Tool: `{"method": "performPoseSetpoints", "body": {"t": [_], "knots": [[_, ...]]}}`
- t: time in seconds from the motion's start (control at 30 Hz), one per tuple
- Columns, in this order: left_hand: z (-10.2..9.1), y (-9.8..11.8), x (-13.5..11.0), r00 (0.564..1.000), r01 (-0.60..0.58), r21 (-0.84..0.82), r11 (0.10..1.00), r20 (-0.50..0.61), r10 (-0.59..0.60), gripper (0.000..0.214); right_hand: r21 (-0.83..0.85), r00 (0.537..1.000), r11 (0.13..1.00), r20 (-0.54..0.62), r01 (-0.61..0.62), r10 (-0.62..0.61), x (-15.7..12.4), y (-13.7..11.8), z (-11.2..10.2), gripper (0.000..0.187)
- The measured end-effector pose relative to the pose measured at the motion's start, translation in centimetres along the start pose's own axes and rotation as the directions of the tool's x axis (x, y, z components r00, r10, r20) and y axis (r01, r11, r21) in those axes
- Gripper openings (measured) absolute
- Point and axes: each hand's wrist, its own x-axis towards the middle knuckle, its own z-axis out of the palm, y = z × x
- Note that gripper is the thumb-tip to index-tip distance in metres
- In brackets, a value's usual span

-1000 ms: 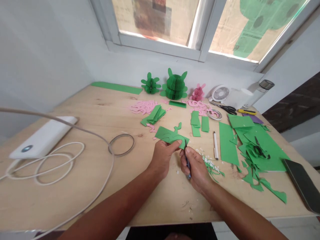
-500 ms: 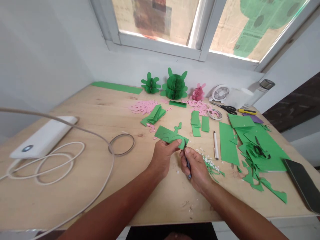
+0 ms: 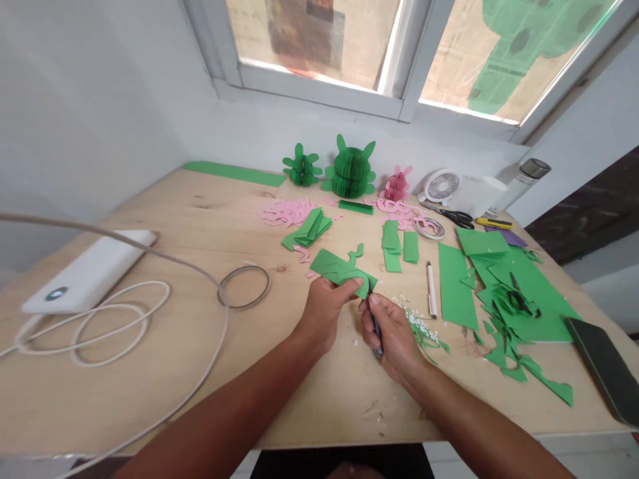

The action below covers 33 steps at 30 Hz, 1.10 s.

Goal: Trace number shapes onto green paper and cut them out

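My left hand (image 3: 324,313) pinches a folded green paper piece (image 3: 339,269) with a curly cut-out edge, holding it just above the wooden table (image 3: 200,219). My right hand (image 3: 392,332) is closed around a thin dark cutting tool (image 3: 375,326), whose tip meets the paper's right edge. The two hands nearly touch near the table's front centre. Small white and green paper scraps (image 3: 422,329) lie just right of my right hand.
Green paper sheets and offcuts (image 3: 504,286), a white pen (image 3: 430,289), a tape roll (image 3: 428,228), scissors (image 3: 456,216) and a phone (image 3: 604,366) lie on the right. Paper models (image 3: 349,173) and a small fan (image 3: 440,185) stand at the back. A cable (image 3: 150,313), ring (image 3: 244,287) and power bank (image 3: 84,273) are on the left.
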Motion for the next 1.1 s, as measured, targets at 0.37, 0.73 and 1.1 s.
{"method": "performPoseSetpoints", "body": {"t": [0.37,0.73,1.1], "knots": [[0.08,0.24,-0.17,1.0,0.008,0.013,1.0,0.003,-0.008,0.018,0.006,1.0,1.0,-0.005,-0.006,0.006,-0.03,-0.08,0.0,0.043],[0.02,0.32,-0.14,1.0,0.009,0.019,1.0,0.014,-0.01,0.019,0.043,1.0,0.999,0.016,-0.017,0.016,-0.13,-0.14,0.09,0.042],[-0.03,0.15,-0.14,1.0,-0.001,0.054,0.999,0.031,-0.001,0.018,0.046,1.0,0.999,0.019,0.0,-0.001,0.02,0.03,-0.07,0.043]]}}
